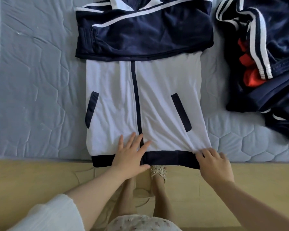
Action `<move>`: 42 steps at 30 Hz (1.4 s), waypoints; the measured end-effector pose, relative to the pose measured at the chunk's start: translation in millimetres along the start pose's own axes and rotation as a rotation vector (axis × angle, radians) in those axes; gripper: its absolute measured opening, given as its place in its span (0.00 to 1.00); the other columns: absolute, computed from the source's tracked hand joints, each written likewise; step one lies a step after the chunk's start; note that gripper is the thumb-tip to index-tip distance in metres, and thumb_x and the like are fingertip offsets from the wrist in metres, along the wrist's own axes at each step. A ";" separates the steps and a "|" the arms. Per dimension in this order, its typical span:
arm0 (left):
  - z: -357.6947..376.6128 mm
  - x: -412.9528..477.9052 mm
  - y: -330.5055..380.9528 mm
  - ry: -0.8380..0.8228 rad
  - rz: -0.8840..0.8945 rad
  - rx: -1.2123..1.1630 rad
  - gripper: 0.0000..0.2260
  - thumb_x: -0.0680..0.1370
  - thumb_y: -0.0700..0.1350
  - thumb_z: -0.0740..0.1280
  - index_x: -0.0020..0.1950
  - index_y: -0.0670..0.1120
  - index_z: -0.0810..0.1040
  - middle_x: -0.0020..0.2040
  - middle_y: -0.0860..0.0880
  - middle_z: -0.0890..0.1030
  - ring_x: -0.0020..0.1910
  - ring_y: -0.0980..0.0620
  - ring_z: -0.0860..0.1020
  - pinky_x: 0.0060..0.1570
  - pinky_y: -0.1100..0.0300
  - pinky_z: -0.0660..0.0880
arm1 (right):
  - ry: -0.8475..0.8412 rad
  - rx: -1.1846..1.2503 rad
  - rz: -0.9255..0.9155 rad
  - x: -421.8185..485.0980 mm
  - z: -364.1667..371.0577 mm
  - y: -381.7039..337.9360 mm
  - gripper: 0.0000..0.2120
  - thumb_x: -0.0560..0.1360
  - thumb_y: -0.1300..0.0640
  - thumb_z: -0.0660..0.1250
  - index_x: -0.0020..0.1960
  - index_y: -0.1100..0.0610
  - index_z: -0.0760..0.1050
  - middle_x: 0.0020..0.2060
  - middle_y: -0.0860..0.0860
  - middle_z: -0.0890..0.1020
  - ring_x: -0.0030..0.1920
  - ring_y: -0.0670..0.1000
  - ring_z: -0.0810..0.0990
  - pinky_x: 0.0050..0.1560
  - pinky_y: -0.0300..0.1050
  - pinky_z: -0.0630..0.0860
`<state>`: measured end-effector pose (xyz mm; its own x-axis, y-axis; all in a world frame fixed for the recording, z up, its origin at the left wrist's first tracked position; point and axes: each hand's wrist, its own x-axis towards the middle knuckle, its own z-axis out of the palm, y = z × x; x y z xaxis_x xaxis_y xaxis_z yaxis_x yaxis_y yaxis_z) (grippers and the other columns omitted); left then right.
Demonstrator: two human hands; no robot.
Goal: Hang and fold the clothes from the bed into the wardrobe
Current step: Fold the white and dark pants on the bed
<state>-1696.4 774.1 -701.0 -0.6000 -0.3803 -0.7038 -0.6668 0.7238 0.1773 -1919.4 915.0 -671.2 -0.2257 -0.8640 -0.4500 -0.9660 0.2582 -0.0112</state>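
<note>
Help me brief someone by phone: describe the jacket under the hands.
On the pale blue mattress, at the middle of its near edge, the left hand presses and the right hand pinches a flat jacket. Unlike the crumpled navy pile to its right, its body is white with navy zip and pocket trims.

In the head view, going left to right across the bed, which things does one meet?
Mattress, then on the jacket a pocket trim, the zip, the other pocket trim, then the pile of navy clothes.
</note>
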 end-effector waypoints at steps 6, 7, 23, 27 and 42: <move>19.2 2.0 -8.9 -0.020 -0.003 0.187 0.50 0.74 0.57 0.65 0.67 0.54 0.21 0.71 0.46 0.25 0.72 0.41 0.29 0.63 0.37 0.27 | 0.014 -0.090 -0.217 15.2 11.4 -36.8 0.36 0.52 0.63 0.73 0.61 0.57 0.74 0.53 0.58 0.79 0.50 0.62 0.79 0.51 0.58 0.76; 23.1 2.7 -10.2 -0.004 -0.008 0.232 0.51 0.75 0.56 0.65 0.64 0.53 0.17 0.71 0.44 0.25 0.71 0.40 0.27 0.62 0.37 0.27 | -0.005 -0.111 -0.264 18.5 15.1 -46.5 0.37 0.52 0.60 0.74 0.62 0.55 0.75 0.57 0.58 0.79 0.53 0.62 0.79 0.53 0.60 0.76; 10.9 0.4 -17.5 0.309 0.106 0.081 0.28 0.63 0.35 0.75 0.62 0.43 0.76 0.62 0.38 0.75 0.61 0.43 0.76 0.58 0.51 0.75 | 0.000 0.022 -0.165 33.8 8.8 -62.8 0.24 0.58 0.73 0.72 0.53 0.60 0.80 0.49 0.56 0.82 0.48 0.59 0.82 0.39 0.52 0.79; -17.8 -27.2 -35.0 0.371 0.026 0.022 0.18 0.48 0.31 0.77 0.35 0.42 0.81 0.33 0.46 0.80 0.31 0.47 0.80 0.30 0.59 0.77 | -0.214 0.066 -0.146 31.0 -12.6 -57.8 0.21 0.75 0.67 0.54 0.64 0.53 0.67 0.57 0.47 0.75 0.58 0.53 0.73 0.53 0.44 0.69; -45.2 -154.0 -31.6 0.035 -0.177 -0.192 0.07 0.75 0.37 0.57 0.46 0.49 0.63 0.39 0.52 0.71 0.39 0.49 0.69 0.29 0.59 0.58 | -0.450 0.149 -0.115 -76.0 -104.8 -87.5 0.11 0.73 0.66 0.53 0.40 0.50 0.62 0.31 0.45 0.64 0.38 0.54 0.68 0.41 0.43 0.62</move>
<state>-1602.9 783.8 -567.2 -0.4791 -0.5133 -0.7120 -0.8324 0.5232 0.1828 -1830.9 912.9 -542.5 -0.0103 -0.6265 -0.7794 -0.9455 0.2598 -0.1963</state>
